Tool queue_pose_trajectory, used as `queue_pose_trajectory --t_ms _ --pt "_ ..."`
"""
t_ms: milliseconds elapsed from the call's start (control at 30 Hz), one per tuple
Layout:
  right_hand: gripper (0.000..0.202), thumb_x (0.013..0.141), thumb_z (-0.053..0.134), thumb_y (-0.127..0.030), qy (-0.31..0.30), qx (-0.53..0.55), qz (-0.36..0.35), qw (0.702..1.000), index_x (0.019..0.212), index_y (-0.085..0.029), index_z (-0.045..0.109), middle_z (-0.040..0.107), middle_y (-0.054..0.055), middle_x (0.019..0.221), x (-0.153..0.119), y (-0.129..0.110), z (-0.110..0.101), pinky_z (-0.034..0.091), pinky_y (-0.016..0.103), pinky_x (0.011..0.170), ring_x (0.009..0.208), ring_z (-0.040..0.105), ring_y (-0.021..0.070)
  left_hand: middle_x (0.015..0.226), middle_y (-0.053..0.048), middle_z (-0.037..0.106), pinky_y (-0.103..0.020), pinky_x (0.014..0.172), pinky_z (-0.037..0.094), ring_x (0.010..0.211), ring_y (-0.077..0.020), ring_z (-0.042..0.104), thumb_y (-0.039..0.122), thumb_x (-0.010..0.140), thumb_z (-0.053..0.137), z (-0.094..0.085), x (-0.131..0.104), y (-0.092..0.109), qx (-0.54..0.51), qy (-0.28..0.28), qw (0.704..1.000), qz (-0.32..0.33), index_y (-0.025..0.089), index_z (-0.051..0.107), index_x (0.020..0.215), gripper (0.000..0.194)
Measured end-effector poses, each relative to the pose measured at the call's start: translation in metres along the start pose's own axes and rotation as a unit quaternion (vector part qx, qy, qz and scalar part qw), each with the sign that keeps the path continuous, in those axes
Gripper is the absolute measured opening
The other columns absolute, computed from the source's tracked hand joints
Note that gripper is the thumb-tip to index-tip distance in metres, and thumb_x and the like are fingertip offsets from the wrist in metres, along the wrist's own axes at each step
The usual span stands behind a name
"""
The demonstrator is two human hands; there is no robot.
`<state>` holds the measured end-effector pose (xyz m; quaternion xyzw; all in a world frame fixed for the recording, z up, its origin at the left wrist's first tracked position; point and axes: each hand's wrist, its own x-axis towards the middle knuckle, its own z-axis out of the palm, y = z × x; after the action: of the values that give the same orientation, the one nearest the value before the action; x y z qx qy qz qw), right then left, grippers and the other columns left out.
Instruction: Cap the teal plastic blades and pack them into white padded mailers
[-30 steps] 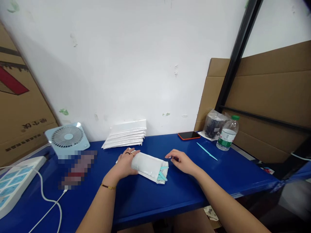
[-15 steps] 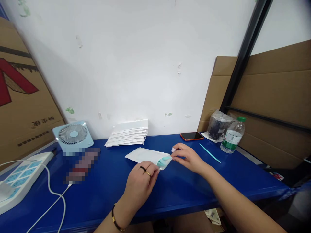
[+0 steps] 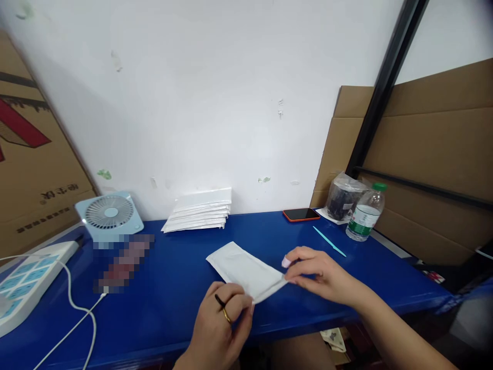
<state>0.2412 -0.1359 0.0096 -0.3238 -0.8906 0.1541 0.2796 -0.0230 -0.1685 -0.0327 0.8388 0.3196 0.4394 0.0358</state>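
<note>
A white padded envelope (image 3: pixel 246 267) is held slantwise over the blue table (image 3: pixel 269 228). Its near edge is pinched at the lower left corner by my left hand (image 3: pixel 221 318), which wears a black ring and a gold one. At the right corner, the fingertips of my right hand (image 3: pixel 319 272) are closed on the same envelope. A pale wrap covers one fingertip of that hand. No opening or contents of the envelope can be seen. Behind it, against the wall, lies a stack of several white envelopes (image 3: pixel 198 210).
A blue fan (image 3: pixel 111 211), a pixelated object (image 3: pixel 125 264) with a cable and a power strip (image 3: pixel 34 282) are at left. At right are a phone (image 3: pixel 301 215), a turquoise plastic knife (image 3: pixel 329 241), a bagged dark item (image 3: pixel 341 200) and a water bottle (image 3: pixel 365 216).
Both hands and the envelope have come nearer the table's front edge. The envelope's end, where turquoise showed between my hands, now appears as a plain white edge.
</note>
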Motion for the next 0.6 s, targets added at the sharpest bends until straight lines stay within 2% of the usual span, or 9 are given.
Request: queue_pose_trajectory --t_ms 133,233,300,367,433,533,600 --pt "0.015 0.086 0.051 -0.027 -0.057 0.101 0.088 0.989 0.083 -0.018 0.063 0.062 0.003 0.085 -0.009 0.003 0.031 0.043 0.023 0.069 0.077 0.057 0.013 0.068 -0.002 0.055 -0.025 0.059 0.036 0.063 -0.0139 0.05 0.015 0.077 0.044 0.018 -0.03 0.009 0.042 -0.089 0.986 -0.138 0.019 0.049 0.069 0.01" --pt "0.01 0.084 0.052 -0.024 -0.05 0.063 0.147 0.986 0.082 -0.019 0.06 0.062 0.0 0.077 -0.009 0.009 0.058 0.041 0.024 0.066 0.069 0.055 0.0124 0.068 -0.002 0.056 -0.026 0.056 0.032 0.061 -0.0153 0.051 0.014 0.072 0.045 0.032 -0.042 0.01 0.116 -0.158 0.958 -0.207 0.019 0.051 0.068 0.009" --pt "0.004 0.082 0.054 -0.022 -0.02 0.015 0.154 0.988 0.082 -0.02 0.058 0.061 0.0 0.078 -0.009 0.011 0.072 0.04 0.026 0.069 0.071 0.054 0.0134 0.069 -0.003 0.058 -0.026 0.057 0.031 0.061 -0.0155 0.052 0.014 0.07 0.045 0.038 -0.044 0.009 0.147 -0.193 0.942 -0.231 0.018 0.053 0.068 0.01" --pt "0.005 0.082 0.053 -0.02 0.028 -0.046 0.124 0.991 0.084 -0.02 0.057 0.06 0.002 0.084 -0.011 0.008 0.081 0.039 0.029 0.073 0.079 0.053 0.0156 0.068 -0.003 0.059 -0.026 0.058 0.03 0.06 -0.0155 0.053 0.014 0.069 0.046 0.041 -0.043 0.006 0.171 -0.217 0.93 -0.245 0.018 0.055 0.067 0.01" --pt "0.01 0.084 0.049 -0.019 0.053 -0.104 0.057 0.992 0.087 -0.021 0.058 0.059 0.005 0.088 -0.016 0.002 0.089 0.038 0.031 0.073 0.083 0.052 0.0171 0.066 -0.003 0.06 -0.026 0.057 0.029 0.06 -0.0156 0.053 0.015 0.068 0.046 0.042 -0.042 0.004 0.19 -0.231 0.921 -0.248 0.018 0.055 0.066 0.01" --pt "0.015 0.084 0.049 -0.029 0.04 -0.146 -0.044 0.987 0.093 -0.021 0.059 0.06 0.006 0.084 -0.023 -0.011 0.1 0.039 0.032 0.071 0.08 0.052 0.0181 0.065 -0.004 0.061 -0.026 0.054 0.028 0.059 -0.0167 0.055 0.017 0.07 0.045 0.042 -0.04 0.001 0.198 -0.237 0.919 -0.246 0.018 0.056 0.066 0.012" --pt "0.022 0.081 0.052 -0.037 0.046 -0.162 -0.065 0.984 0.095 -0.02 0.058 0.06 0.007 0.081 -0.025 -0.017 0.108 0.039 0.033 0.069 0.078 0.052 0.0192 0.064 -0.004 0.061 -0.026 0.053 0.026 0.059 -0.018 0.057 0.019 0.072 0.043 0.041 -0.038 -0.002 0.192 -0.234 0.919 -0.251 0.018 0.056 0.065 0.015"
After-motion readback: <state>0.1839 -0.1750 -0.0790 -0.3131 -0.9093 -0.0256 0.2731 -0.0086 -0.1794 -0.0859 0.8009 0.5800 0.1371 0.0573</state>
